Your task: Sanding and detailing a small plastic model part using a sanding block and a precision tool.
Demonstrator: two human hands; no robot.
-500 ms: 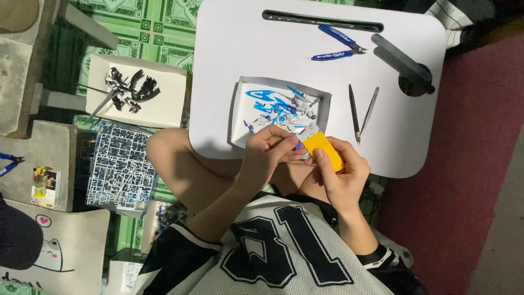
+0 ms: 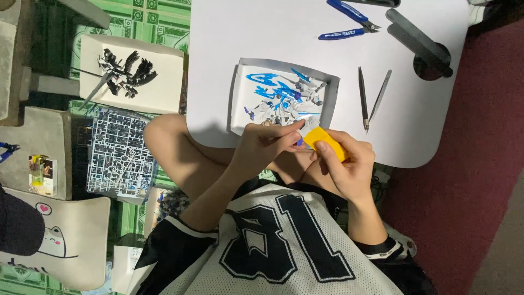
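My left hand pinches a tiny blue-purple plastic part at the near edge of the white table. My right hand grips a yellow rectangular block, and its end meets the little part. Both hands hover just below a shallow white tray filled with several blue, white and grey model pieces.
Blue-handled nippers, tweezers and a dark rod on a round base lie on the table. A dark model figure on a white box, a parts sprue sheet and a cloth bag sit left on the floor.
The hands stay together at the table edge with the part and the yellow block. The view has shifted slightly, and the tray now sits a bit higher in it.
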